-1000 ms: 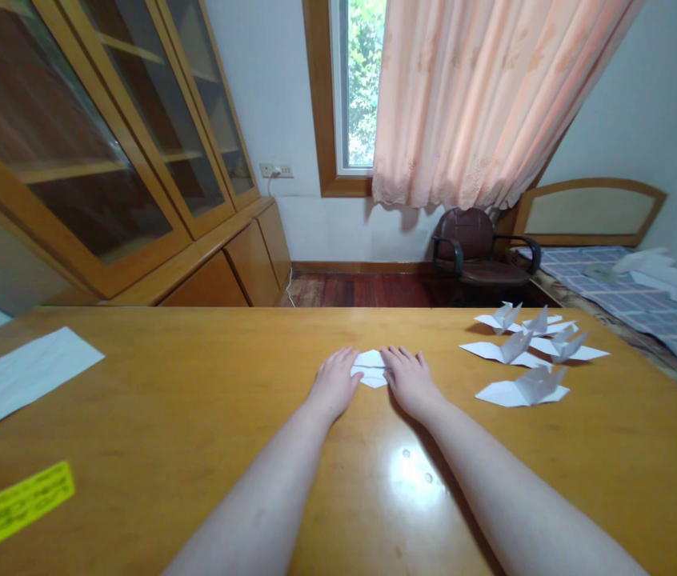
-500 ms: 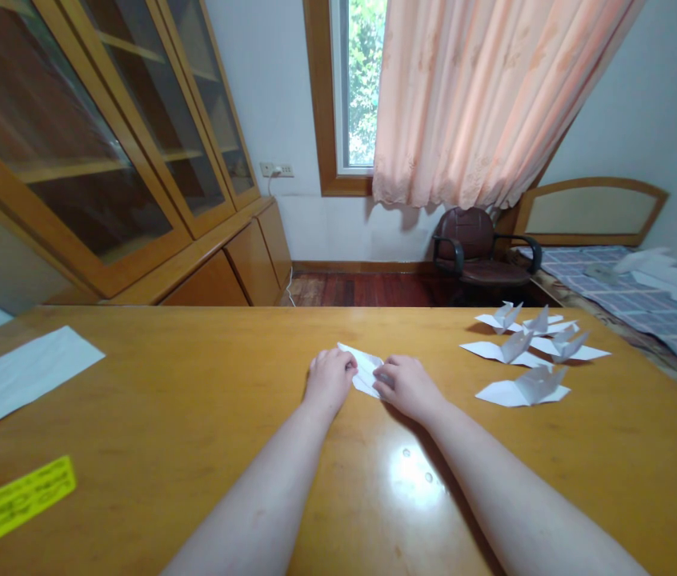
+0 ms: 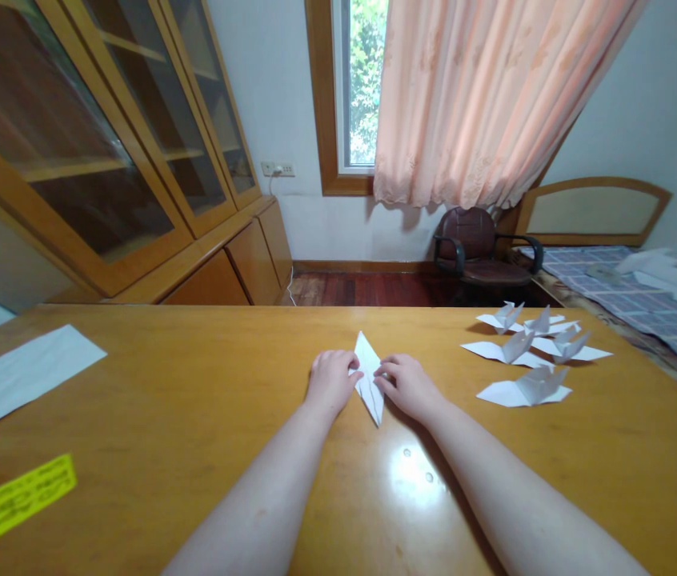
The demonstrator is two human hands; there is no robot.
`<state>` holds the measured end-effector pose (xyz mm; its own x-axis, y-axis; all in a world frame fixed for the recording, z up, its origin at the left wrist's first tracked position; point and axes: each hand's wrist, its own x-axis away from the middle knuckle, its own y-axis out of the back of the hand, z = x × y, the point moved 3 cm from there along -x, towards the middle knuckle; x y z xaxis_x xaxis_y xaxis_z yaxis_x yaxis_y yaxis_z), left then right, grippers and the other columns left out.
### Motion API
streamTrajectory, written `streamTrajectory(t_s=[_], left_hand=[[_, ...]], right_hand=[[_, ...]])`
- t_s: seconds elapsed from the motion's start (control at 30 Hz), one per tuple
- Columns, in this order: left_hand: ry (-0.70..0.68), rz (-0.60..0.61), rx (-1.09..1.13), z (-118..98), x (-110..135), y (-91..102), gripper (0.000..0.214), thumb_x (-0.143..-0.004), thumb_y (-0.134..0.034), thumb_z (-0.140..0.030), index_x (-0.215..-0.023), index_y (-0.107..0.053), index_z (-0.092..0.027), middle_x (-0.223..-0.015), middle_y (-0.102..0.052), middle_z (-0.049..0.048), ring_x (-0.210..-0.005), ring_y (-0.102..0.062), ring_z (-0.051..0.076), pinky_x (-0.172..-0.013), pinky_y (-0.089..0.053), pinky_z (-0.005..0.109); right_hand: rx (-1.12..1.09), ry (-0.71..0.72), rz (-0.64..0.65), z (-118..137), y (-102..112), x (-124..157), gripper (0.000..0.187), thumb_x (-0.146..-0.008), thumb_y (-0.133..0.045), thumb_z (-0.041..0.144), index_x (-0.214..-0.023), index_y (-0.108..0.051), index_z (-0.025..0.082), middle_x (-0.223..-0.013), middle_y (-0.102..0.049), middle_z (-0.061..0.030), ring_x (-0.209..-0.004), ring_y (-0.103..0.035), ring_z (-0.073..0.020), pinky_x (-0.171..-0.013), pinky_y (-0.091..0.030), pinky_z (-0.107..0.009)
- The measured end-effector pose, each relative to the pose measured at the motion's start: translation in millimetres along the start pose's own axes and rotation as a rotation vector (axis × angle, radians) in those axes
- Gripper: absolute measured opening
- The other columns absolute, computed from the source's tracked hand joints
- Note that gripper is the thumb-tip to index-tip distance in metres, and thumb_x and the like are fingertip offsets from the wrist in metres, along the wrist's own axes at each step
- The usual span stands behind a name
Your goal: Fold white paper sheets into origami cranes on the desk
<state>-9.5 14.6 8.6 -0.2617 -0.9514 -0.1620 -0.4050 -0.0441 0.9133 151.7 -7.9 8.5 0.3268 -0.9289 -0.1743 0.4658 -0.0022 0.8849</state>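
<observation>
Here's left grip (image 3: 332,382) and right grip (image 3: 409,386), fingers pinching opposite edges of the folded paper (image 3: 368,382) between them, neither nearer, its long axis crossing the gap fore-and-aft.

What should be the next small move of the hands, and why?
Perhaps the right hand should fold its side of the paper inward: it is at that edge, the left hand is at the opposite edge, and lines run lengthwise between them.
</observation>
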Motion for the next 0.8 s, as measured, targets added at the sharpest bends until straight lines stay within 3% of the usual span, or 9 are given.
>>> streamTrajectory(t_s=[0.1,0.27,0.37,0.5,0.7,0.8], left_hand=[[0.035,0.001,-0.016,3,-1,0.8,0.009,-0.076,-0.060,-0.029,-0.079,-0.067,-0.025,-0.089,-0.066,0.0024,-0.090,-0.054,0.022,-0.087,-0.035,0.037],[0.001,0.003,-0.027,1,2,2.8,0.021,-0.081,-0.051,-0.036,-0.087,-0.069,-0.026,-0.092,-0.067,0.0052,-0.100,-0.051,0.024,-0.100,-0.025,0.045],[-0.084,0.035,-0.015,-2,2,-1.6,0.030,-0.080,-0.052,-0.043,-0.103,-0.064,-0.028,-0.109,-0.063,0.0041,-0.117,-0.041,0.027,-0.105,-0.013,0.051],[-0.123,0.072,-0.032,2,-1,-12.0,0.032,-0.081,-0.054,-0.032,-0.112,-0.059,-0.031,-0.121,-0.058,0.0016,-0.127,-0.030,0.028,-0.106,-0.006,0.055],[-0.161,0.101,0.026,1,-2,-13.9,0.022,-0.083,-0.051,-0.027,-0.099,-0.066,-0.033,-0.115,-0.063,-0.0019,-0.116,-0.043,0.022,-0.104,-0.018,0.048],[-0.175,0.121,0.058,-5,2,-8.2,0.027,-0.083,-0.051,-0.037,-0.106,-0.063,-0.031,-0.119,-0.060,0.0000,-0.116,-0.043,0.022,-0.104,-0.020,0.046]], right_hand=[[0.016,0.014,0.034,1,0,-1,0.022,-0.086,-0.047,0.028,-0.086,-0.068,0.020,-0.082,-0.062,-0.0054,-0.080,-0.054,-0.0162,-0.078,-0.036,-0.030],[0.021,0.086,0.006,4,-3,-1,0.019,-0.085,-0.048,0.020,-0.086,-0.067,0.020,-0.081,-0.063,-0.0045,-0.084,-0.053,-0.0163,-0.085,-0.035,-0.032],[0.030,0.090,-0.038,3,-4,0,0.016,-0.083,-0.052,0.023,-0.083,-0.067,0.020,-0.093,-0.062,-0.0068,-0.093,-0.052,-0.0182,-0.090,-0.034,-0.036],[-0.008,0.107,-0.041,1,-4,2,0.013,-0.080,-0.056,0.025,-0.087,-0.066,0.021,-0.113,-0.057,-0.0081,-0.107,-0.049,-0.0198,-0.102,-0.024,-0.043],[-0.071,0.179,0.035,3,-3,2,0.023,-0.079,-0.058,0.024,-0.101,-0.063,0.023,-0.114,-0.060,-0.0071,-0.113,-0.049,-0.0196,-0.100,-0.029,-0.041],[-0.081,0.142,0.027,1,-4,-1,0.025,-0.080,-0.059,0.029,-0.104,-0.063,0.024,-0.108,-0.064,-0.0066,-0.108,-0.054,-0.0197,-0.099,-0.030,-0.040]])
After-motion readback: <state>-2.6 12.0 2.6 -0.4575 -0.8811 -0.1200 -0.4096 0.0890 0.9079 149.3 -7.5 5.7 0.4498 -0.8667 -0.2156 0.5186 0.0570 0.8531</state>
